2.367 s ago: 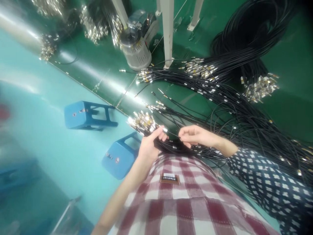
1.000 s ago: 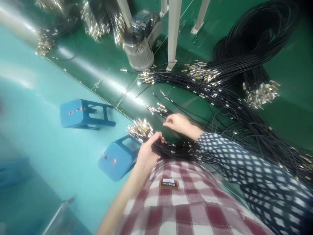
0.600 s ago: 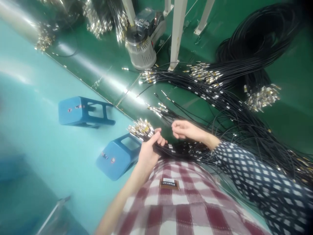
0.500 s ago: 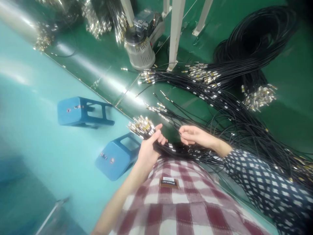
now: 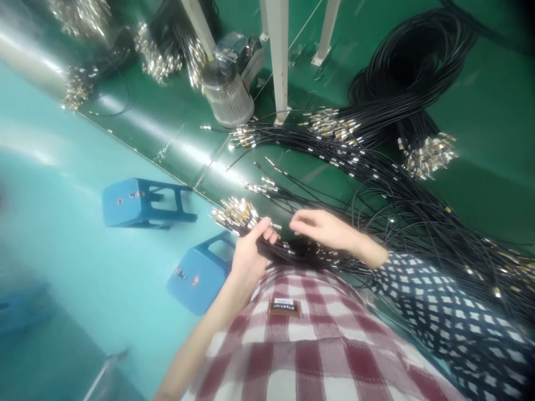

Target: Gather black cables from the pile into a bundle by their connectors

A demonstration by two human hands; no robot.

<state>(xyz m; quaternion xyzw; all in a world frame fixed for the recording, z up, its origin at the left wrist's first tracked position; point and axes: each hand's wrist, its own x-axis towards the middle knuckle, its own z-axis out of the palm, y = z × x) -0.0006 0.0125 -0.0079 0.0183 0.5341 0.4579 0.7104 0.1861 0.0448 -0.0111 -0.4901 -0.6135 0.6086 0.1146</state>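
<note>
A thick bundle of black cables with silver and gold metal connector ends runs through my left hand. The thumb and fingers of that hand are wrapped round it, just behind the connectors. My right hand is a short way to the right, its thumb and fingertips pinched together on what looks like a single black cable. A metal cable tip shows between the two hands, beside my left fingers. The right fingertips partly hide the cable in them.
More black cables spread over the green surface to the right. A large cable coil lies behind. A grey motor stands by white metal legs. Two blue stools are on the left; further connector bundles lie at the top left.
My right hand has moved left, closer to my left hand, bringing a cable tip beside its fingers. My left hand still grips the bundle. The whole view has shifted slightly.
</note>
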